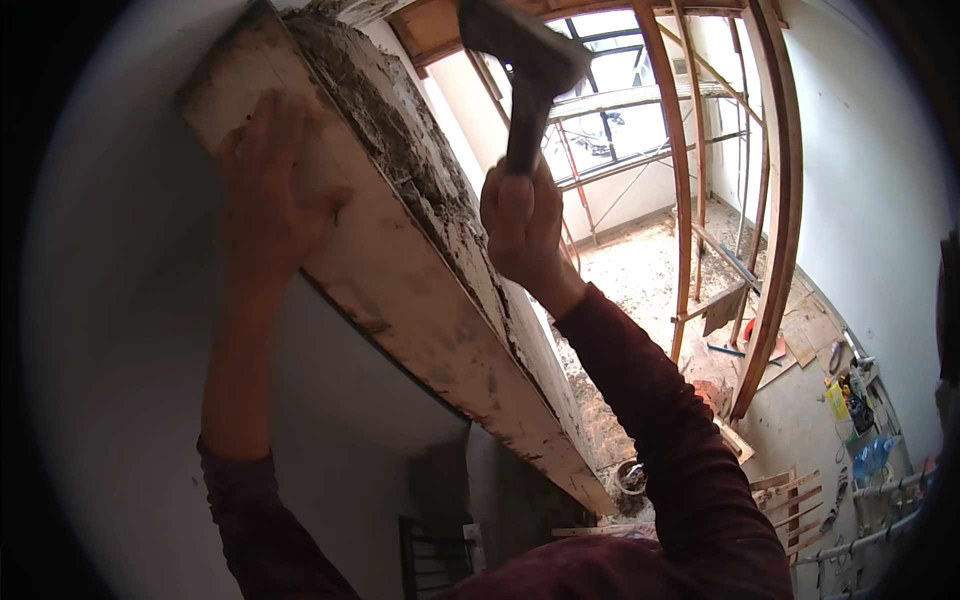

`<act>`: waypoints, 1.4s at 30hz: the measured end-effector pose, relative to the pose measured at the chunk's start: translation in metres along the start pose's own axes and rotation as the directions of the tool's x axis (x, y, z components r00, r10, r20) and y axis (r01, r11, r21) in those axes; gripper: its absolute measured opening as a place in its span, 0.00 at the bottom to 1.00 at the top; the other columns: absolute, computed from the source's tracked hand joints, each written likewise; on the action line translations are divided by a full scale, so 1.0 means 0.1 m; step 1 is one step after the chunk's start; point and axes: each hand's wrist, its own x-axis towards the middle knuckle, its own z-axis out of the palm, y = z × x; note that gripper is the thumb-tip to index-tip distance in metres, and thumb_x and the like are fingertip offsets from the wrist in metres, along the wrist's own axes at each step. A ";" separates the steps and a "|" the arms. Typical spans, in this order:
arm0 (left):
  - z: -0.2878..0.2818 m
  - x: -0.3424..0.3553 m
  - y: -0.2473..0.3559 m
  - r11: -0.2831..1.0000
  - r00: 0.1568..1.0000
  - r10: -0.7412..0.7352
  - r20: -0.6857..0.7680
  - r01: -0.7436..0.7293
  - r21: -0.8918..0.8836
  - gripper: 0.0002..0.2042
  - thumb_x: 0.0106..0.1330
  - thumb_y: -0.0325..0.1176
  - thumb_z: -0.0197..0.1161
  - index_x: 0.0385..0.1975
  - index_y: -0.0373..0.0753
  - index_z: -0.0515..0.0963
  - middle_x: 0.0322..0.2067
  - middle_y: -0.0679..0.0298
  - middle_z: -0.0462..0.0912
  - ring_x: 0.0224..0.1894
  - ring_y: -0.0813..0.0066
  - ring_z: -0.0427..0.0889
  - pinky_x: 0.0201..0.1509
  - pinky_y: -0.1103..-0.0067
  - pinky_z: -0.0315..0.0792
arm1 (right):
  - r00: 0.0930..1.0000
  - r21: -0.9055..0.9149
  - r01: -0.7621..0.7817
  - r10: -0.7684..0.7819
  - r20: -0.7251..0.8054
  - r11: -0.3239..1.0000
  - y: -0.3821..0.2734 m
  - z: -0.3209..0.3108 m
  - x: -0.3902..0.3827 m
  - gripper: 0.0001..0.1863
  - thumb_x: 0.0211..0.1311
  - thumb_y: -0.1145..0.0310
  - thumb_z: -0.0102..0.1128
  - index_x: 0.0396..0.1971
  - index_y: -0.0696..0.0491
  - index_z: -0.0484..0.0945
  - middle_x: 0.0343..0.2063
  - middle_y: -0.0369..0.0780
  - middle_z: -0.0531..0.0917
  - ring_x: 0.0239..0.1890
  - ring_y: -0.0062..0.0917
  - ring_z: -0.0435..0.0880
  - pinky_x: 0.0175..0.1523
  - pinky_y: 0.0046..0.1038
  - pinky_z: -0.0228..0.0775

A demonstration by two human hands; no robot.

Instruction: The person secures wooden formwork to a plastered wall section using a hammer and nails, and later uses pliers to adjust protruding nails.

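Note:
A long beam [420, 290] with a pale, stained face runs diagonally from the upper left to the lower middle. Its right side [385, 120] is rough and dark, with crumbling material along it. Against the pale face near the upper end rests my left hand [280, 180], open, with its fingers stretched and slightly blurred. My right hand [525, 225] is closed around the handle of a hatchet [525, 60]. The dark metal head is raised at the top of the view, to the right of the beam and apart from it.
Wooden posts [775, 200] and scaffold poles stand to the right, before a bright window [610, 100]. Far below, debris covers the floor [640, 265]. A blue plastic container [873, 457], tools and a wooden pallet [795, 510] lie at lower right, near a metal rail [870, 545].

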 end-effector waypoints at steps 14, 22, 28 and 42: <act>-0.13 0.13 0.23 0.985 0.981 -0.159 0.108 0.151 0.081 0.43 0.52 0.47 0.70 0.68 0.41 0.57 0.68 0.50 0.55 0.69 0.54 0.54 0.70 0.60 0.48 | 0.962 -0.185 -0.155 0.191 0.195 0.970 0.78 -0.08 0.01 0.19 0.71 0.55 0.43 0.30 0.57 0.67 0.13 0.40 0.71 0.13 0.29 0.68 0.21 0.32 0.61; -0.20 0.11 0.24 0.982 0.985 -0.154 0.074 0.145 0.117 0.45 0.44 0.50 0.74 0.65 0.46 0.63 0.67 0.58 0.59 0.64 0.50 0.60 0.66 0.62 0.61 | 0.998 0.062 0.003 -0.007 0.064 0.998 0.45 -0.14 -0.02 0.15 0.70 0.58 0.47 0.33 0.57 0.69 0.16 0.51 0.73 0.19 0.44 0.77 0.26 0.39 0.65; -0.20 0.12 0.14 0.982 0.986 -0.151 0.070 0.142 0.122 0.44 0.44 0.49 0.74 0.65 0.46 0.64 0.67 0.58 0.59 0.64 0.50 0.60 0.66 0.61 0.60 | 0.870 -0.275 -0.311 0.389 0.302 0.910 0.85 -0.08 0.01 0.16 0.70 0.58 0.47 0.33 0.58 0.68 0.16 0.50 0.74 0.18 0.45 0.75 0.25 0.40 0.63; -0.11 0.01 0.15 0.990 0.989 -0.120 0.091 0.113 0.086 0.47 0.43 0.40 0.75 0.68 0.44 0.58 0.67 0.53 0.57 0.65 0.50 0.59 0.69 0.60 0.53 | 0.887 -0.114 -0.371 0.388 0.250 0.921 0.44 -0.27 -0.21 0.16 0.71 0.59 0.44 0.33 0.59 0.68 0.17 0.49 0.73 0.21 0.42 0.75 0.28 0.39 0.64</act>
